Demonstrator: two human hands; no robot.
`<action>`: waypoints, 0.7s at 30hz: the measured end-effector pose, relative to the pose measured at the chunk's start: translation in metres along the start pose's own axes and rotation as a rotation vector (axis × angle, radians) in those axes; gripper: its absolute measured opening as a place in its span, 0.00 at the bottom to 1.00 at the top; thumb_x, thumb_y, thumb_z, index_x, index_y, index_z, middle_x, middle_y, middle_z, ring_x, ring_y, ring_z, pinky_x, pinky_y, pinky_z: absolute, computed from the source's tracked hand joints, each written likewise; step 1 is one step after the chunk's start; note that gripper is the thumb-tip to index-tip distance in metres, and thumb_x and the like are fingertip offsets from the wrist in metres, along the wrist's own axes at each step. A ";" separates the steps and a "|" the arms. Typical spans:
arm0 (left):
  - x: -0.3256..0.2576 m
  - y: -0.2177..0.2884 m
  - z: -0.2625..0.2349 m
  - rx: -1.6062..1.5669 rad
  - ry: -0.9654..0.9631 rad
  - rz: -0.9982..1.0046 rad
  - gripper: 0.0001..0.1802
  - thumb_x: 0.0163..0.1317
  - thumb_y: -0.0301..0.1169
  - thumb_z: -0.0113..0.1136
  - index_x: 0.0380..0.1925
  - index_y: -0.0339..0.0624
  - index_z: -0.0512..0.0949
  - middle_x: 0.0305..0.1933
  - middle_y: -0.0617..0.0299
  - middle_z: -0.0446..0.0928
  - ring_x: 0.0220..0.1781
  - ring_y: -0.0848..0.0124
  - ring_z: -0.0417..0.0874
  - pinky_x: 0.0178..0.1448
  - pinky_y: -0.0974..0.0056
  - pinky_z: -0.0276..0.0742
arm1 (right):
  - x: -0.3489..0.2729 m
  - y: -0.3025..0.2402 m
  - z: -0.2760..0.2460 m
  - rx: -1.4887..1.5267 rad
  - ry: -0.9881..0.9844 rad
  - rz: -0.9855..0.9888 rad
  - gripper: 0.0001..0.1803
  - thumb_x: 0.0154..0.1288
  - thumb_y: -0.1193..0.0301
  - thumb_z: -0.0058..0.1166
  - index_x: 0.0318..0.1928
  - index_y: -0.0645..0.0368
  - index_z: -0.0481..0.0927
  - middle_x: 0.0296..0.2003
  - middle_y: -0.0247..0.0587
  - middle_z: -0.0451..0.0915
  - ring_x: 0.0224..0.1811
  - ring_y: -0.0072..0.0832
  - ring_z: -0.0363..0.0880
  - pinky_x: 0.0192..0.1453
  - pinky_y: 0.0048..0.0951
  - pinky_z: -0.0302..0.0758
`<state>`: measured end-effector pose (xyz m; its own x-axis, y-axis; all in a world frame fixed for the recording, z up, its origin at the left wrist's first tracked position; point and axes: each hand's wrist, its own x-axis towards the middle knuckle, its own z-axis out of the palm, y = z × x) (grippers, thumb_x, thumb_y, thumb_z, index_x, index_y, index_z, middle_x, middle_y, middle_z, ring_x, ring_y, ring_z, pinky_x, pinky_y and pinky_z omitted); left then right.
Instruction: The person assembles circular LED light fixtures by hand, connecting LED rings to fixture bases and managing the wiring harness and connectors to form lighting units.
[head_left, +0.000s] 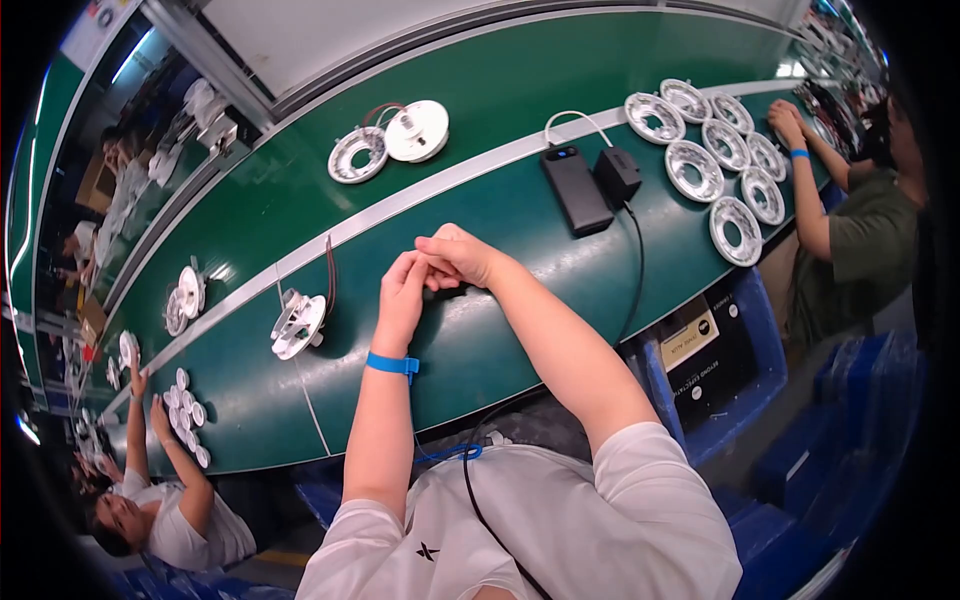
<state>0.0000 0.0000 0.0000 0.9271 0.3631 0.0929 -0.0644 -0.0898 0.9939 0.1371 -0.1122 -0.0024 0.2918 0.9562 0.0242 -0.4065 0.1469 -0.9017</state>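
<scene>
My left hand (402, 286) and my right hand (464, 256) meet over the green bench, fingers curled and pressed against each other. Whether anything small is pinched between them is hidden. A blue band (392, 364) with a cord circles my left wrist. Left of my hands, a white round lamp part (298, 326) with upright brackets and thin red and dark wires lies tilted on the bench. Farther back, a white disc (417, 131) is joined by wires to a silvery ring-shaped lamp housing (357, 155).
A black power bank (577, 190) and a black adapter (617, 174) with cables sit to the right. Beyond them lie several lamp rings (694, 171). Co-workers sit at both ends; small white round parts (184, 412) lie by the left one. A blue crate (762, 345) stands below the edge.
</scene>
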 end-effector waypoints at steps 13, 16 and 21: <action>-0.011 -0.001 0.011 -0.138 -0.017 -0.042 0.12 0.77 0.32 0.55 0.49 0.36 0.82 0.37 0.66 0.82 0.36 0.78 0.77 0.45 0.72 0.72 | -0.025 -0.005 0.000 0.029 -0.084 -0.027 0.31 0.68 0.52 0.65 0.15 0.63 0.78 0.16 0.47 0.76 0.13 0.24 0.66 0.17 0.25 0.58; -0.011 -0.005 0.008 -0.159 0.017 -0.038 0.12 0.76 0.32 0.57 0.50 0.36 0.82 0.37 0.67 0.82 0.36 0.79 0.77 0.44 0.73 0.72 | -0.020 -0.002 -0.004 -0.003 -0.098 -0.019 0.26 0.69 0.56 0.63 0.22 0.66 0.84 0.18 0.46 0.79 0.13 0.21 0.66 0.17 0.23 0.57; -0.010 -0.001 0.016 -0.138 0.079 -0.037 0.14 0.75 0.35 0.59 0.51 0.37 0.83 0.37 0.68 0.81 0.35 0.80 0.76 0.41 0.73 0.72 | -0.021 -0.002 -0.008 -0.048 -0.117 -0.018 0.22 0.68 0.60 0.61 0.25 0.68 0.85 0.13 0.34 0.73 0.12 0.18 0.63 0.17 0.23 0.54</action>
<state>-0.0032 -0.0186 -0.0027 0.8982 0.4362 0.0546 -0.0853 0.0511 0.9951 0.1389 -0.1342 -0.0050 0.1947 0.9769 0.0882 -0.3599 0.1548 -0.9201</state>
